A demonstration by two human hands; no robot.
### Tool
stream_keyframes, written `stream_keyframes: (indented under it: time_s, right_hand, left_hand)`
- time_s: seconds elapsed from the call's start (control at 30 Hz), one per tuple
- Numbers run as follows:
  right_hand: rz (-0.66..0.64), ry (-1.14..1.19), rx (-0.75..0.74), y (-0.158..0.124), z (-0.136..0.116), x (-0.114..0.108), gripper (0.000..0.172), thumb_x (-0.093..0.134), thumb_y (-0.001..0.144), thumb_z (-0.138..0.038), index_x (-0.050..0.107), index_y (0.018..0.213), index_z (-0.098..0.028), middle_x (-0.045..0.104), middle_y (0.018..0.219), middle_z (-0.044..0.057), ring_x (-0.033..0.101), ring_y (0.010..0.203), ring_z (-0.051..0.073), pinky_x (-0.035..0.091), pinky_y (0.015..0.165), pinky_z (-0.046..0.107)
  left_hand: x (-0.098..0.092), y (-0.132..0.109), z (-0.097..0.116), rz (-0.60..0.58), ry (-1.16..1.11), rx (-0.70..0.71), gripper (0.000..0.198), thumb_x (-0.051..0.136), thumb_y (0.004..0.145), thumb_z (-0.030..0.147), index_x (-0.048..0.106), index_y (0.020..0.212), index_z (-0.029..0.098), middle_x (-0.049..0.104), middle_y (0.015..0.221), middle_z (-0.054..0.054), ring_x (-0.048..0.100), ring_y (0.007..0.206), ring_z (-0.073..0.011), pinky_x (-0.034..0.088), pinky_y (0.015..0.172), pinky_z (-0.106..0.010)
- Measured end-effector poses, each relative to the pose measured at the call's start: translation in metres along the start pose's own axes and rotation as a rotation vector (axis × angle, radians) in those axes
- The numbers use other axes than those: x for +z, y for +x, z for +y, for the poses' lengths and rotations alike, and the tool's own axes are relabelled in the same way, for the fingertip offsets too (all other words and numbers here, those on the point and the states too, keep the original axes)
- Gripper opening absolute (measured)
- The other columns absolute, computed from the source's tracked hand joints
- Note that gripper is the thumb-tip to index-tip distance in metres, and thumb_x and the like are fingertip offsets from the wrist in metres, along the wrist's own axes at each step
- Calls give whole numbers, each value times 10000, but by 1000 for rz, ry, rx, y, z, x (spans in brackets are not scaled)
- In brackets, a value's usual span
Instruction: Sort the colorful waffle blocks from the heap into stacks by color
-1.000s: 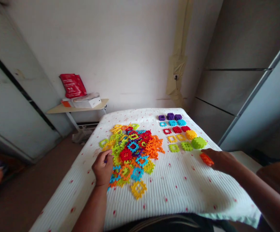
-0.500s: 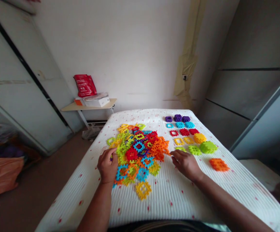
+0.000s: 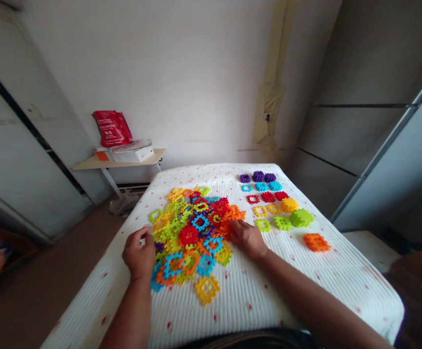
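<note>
A loose heap of plastic interlocking blocks (image 3: 188, 234) in several colours lies on the bed-like surface before me. Beside its left edge is my left hand (image 3: 138, 254), fingers loosely curled, thumb and forefinger apart, nothing visible between them. My right hand (image 3: 249, 239) reaches to the heap's right side, its bent fingers closed at the orange interlocking blocks (image 3: 235, 214); the fingertips are partly hidden. A yellow block (image 3: 207, 290) lies just in front of the heap. To the right, blocks stand sorted in colour rows: purple (image 3: 258, 176), blue (image 3: 261, 186), red (image 3: 268, 197), yellow (image 3: 290, 205), green (image 3: 301, 218) and orange (image 3: 316, 242).
A ribbed white cover with red dots (image 3: 233, 310) spreads under everything. Behind on the left, a small table (image 3: 87, 163) bears a white box (image 3: 133, 154) and a red bag (image 3: 112, 128). Grey cabinets (image 3: 356, 131) stand at the right.
My right hand has moved left onto the orange blocks at the heap's edge. My left hand has drawn slightly away from the heap. The whole view has shifted rightward.
</note>
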State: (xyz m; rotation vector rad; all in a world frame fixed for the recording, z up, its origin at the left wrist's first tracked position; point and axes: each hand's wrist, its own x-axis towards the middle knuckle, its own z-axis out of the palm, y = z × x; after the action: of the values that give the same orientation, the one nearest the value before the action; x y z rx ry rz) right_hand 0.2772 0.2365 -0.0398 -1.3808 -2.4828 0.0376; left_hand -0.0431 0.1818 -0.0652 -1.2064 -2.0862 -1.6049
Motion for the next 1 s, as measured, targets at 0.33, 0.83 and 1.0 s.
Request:
stream_keyframes:
  time_s: [0.33,0.83,1.0]
  right_hand:
    - [248,184,-20,0,9,13,321,525,795,-134,556,1111,-178,633,1027,84,625,835,165,464,687,224]
    - [292,213,-42,-1,11,13,331,520,825,-210,545,1153,-169,624,1068,98,628,855,176,484,725,246]
    - [275,200,-57,0,11,15,344,493,846,-214,525,1185,-168,613,1067,93,620,851,165,485,721,242]
  left_hand:
    - [0,0,7,-7,4,40,228,499,720,278,677,823,181,673,839,-44,611,801,-191,477,747,-325]
    - [-4,-2,14,-46,15,13,205,515,716,242,670,844,203,661,876,-43,609,813,-212,494,810,-385]
    - [-7,-2,21,-64,38,-7,212,505,705,239,659,845,203,649,883,-47,595,804,-229,482,837,-435]
